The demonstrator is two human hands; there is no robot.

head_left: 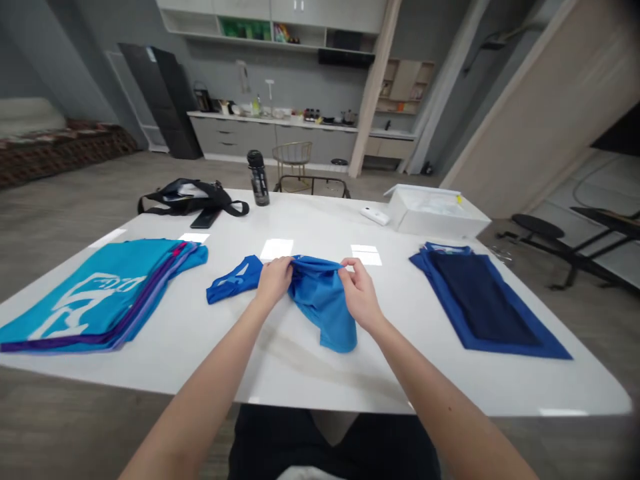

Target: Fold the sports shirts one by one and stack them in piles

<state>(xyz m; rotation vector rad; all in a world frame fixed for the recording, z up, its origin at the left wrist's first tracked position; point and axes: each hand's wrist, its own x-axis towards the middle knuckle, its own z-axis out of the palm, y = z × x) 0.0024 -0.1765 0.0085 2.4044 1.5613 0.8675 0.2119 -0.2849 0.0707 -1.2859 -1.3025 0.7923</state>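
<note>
A bunched blue shirt [320, 300] lies in the middle of the white table [310, 373]. My left hand [274, 280] grips its upper edge on the left, and my right hand [361, 297] pinches the same edge on the right. One sleeve with white print [233, 280] trails out to the left of my left hand. To the far left lies a stack of flat teal and purple garments [100, 293]. On the right lies a pile of folded dark blue garments [485, 300].
At the table's far side stand a black bottle [258, 177], a black bag [193, 197] with a phone [205, 218] beside it, a white remote [375, 215] and an open white box [435, 210]. A chair [300, 167] stands behind the table.
</note>
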